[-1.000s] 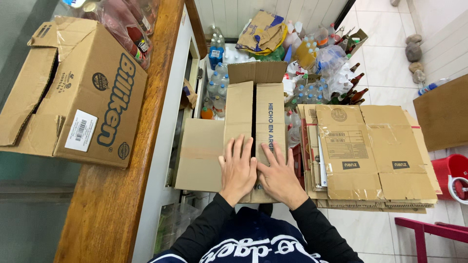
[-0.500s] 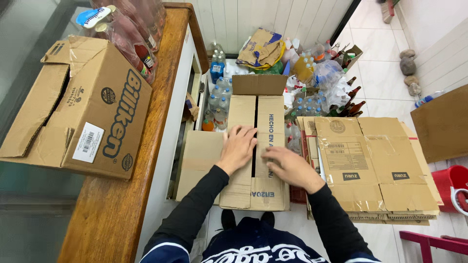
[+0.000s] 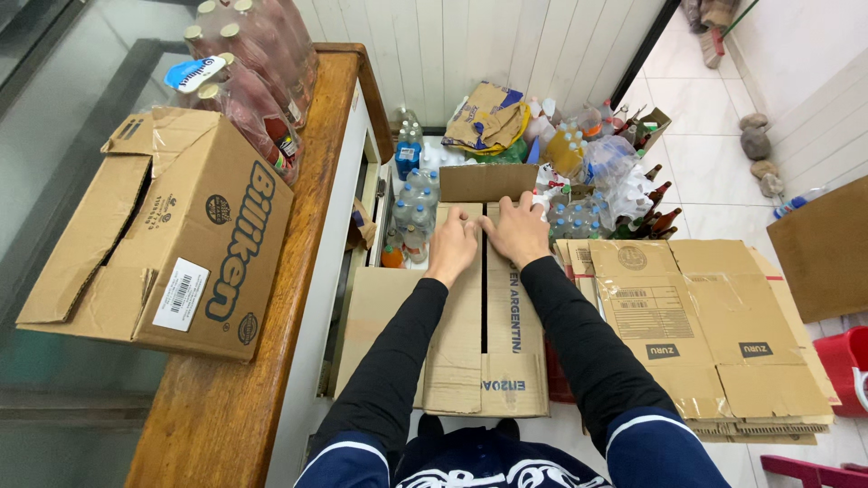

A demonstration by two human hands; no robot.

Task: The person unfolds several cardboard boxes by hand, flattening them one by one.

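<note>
A brown cardboard box (image 3: 470, 357) stands on the floor in front of me, its two top flaps folded down and meeting along a middle seam. My left hand (image 3: 452, 248) presses flat on the left flap near its far end. My right hand (image 3: 517, 230) presses on the right flap beside it, fingers spread toward the far flap (image 3: 488, 182), which still stands up. Both arms wear black sleeves. Neither hand holds anything.
A wooden counter (image 3: 271, 343) runs along the left with an open cardboard box (image 3: 163, 235) and shrink-wrapped bottles (image 3: 258, 63) on it. Flattened cartons (image 3: 705, 325) are stacked at right. Plastic and glass bottles (image 3: 597, 181) and bags crowd the floor beyond the box. A red bucket (image 3: 845, 366) is at far right.
Both hands have slid along the flaps from the near part of the box to its far end, arms stretched out. The camera view has tipped forward.
</note>
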